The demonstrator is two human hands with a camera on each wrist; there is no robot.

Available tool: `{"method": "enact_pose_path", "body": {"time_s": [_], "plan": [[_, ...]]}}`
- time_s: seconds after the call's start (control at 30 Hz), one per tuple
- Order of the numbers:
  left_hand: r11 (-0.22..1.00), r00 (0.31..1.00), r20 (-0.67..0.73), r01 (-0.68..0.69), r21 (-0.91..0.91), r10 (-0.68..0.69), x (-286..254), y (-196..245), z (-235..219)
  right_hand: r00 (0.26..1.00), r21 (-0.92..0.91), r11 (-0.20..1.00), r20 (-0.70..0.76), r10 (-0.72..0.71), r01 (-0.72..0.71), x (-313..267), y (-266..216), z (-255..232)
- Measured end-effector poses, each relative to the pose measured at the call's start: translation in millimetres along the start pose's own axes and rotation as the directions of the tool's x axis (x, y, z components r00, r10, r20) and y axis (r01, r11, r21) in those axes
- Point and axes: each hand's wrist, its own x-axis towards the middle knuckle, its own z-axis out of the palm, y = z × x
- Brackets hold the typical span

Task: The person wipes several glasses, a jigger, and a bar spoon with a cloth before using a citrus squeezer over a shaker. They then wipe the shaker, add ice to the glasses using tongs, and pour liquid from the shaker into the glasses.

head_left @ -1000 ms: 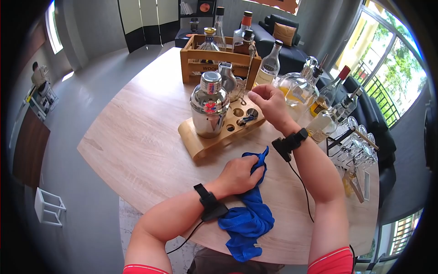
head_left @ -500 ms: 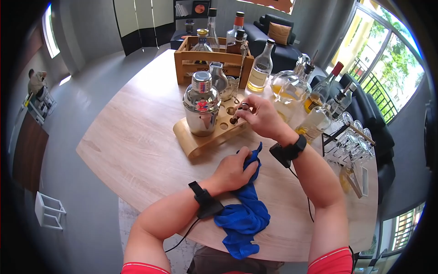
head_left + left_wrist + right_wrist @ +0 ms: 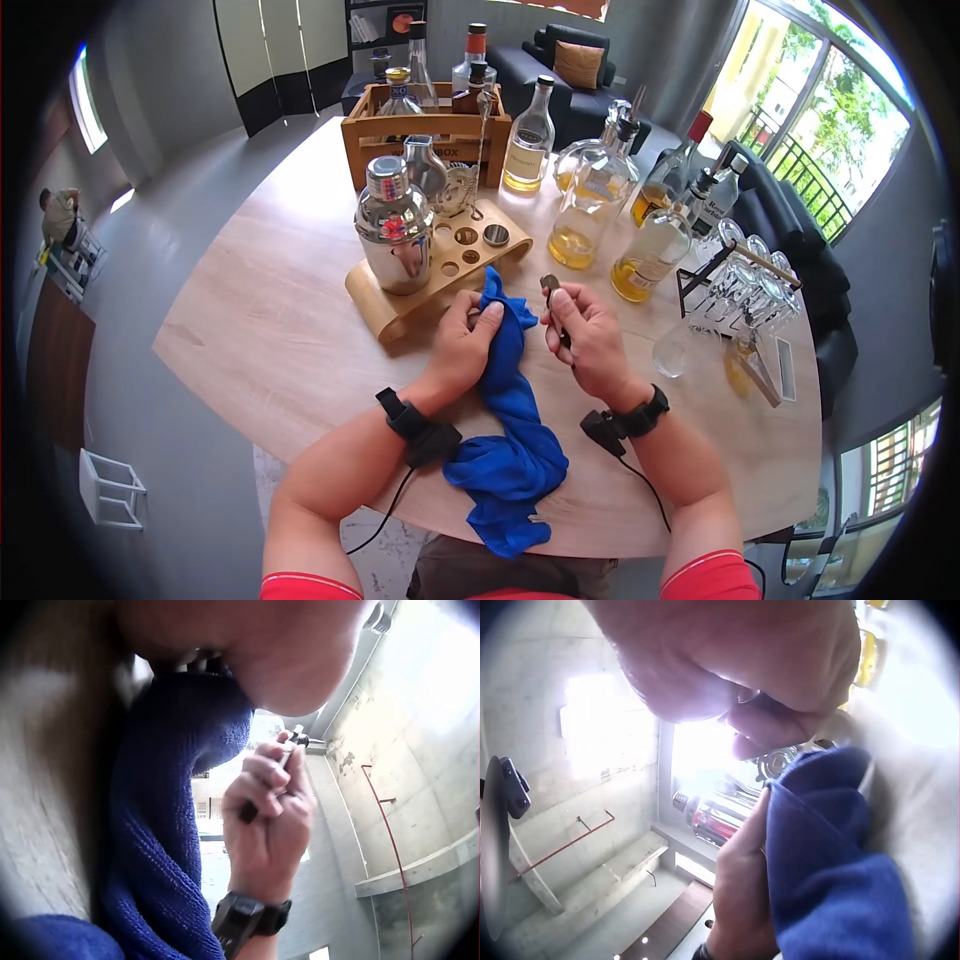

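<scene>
visibly, the left hand (image 3: 458, 345) grips blue cloth (image 3: 508, 370); the crate (image 3: 400, 127) reads "box".

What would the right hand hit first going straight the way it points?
Likely the right end of the wooden stand; height is unclear, so the right hand might pass above.

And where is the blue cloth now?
In the head view, the blue cloth lies on the table at lower centre, left of the right hand, its far end in the left hand.
</scene>
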Motion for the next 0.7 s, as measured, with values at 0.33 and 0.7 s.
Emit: {"method": "enact_pose_path", "body": {"time_s": [0.33, 0.7], "plan": [[0.902, 0.897, 0.310, -0.385, 0.193, 0.317, -22, 17, 15, 0.973, 0.124, 0.966, 0.048, 0.224, -0.228, -37, 46, -15], [0.818, 0.940, 0.236, -0.331, 0.471, 0.244, -24, 26, 24, 0.921, 0.091, 0.941, 0.256, 0.294, -0.326, -34, 42, -22]]}}
